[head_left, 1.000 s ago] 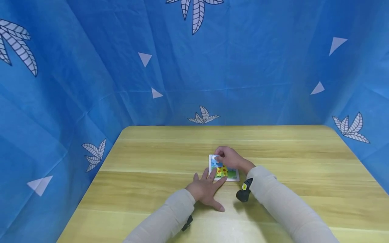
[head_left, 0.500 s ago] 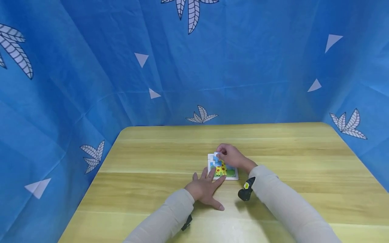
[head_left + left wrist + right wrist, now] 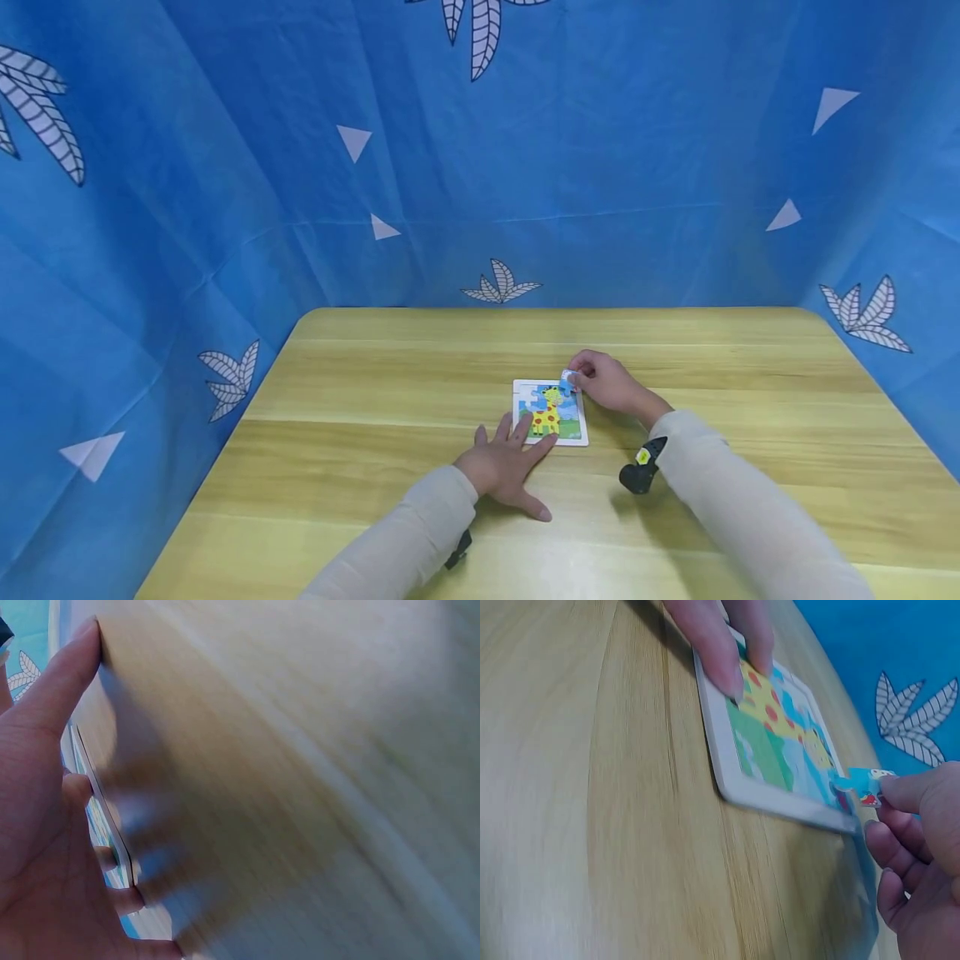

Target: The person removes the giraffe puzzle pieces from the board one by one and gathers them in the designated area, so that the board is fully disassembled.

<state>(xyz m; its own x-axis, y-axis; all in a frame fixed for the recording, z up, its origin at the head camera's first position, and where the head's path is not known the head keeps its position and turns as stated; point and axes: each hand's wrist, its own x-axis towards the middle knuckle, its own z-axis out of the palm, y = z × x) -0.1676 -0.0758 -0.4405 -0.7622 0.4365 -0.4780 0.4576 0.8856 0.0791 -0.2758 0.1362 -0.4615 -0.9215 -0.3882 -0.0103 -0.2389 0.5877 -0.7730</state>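
Observation:
A small jigsaw puzzle (image 3: pixel 572 427) in a white frame lies on the table, showing a yellow giraffe with red spots. A pale patch shows in its upper left part. Between thumb and forefinger my right hand (image 3: pixel 611 387) pinches a blue puzzle piece (image 3: pixel 864 784) with a little red and white on it. The piece overlaps the puzzle's upper right corner in the head view. My left hand (image 3: pixel 498 468) is spread with straight fingers, its fingertips on the puzzle's near left edge. In the left wrist view the thumb (image 3: pixel 64 679) points away from the other fingers.
The light wooden table (image 3: pixel 360 392) extends around the puzzle on all sides. A blue curtain (image 3: pixel 630 167) with white leaves and triangles hangs behind and beside it. A black wrist camera (image 3: pixel 641 471) hangs under the right sleeve.
My right hand has lifted the puzzle piece from the puzzle's upper left and carried it right, to the upper right corner. The left hand has stayed in place.

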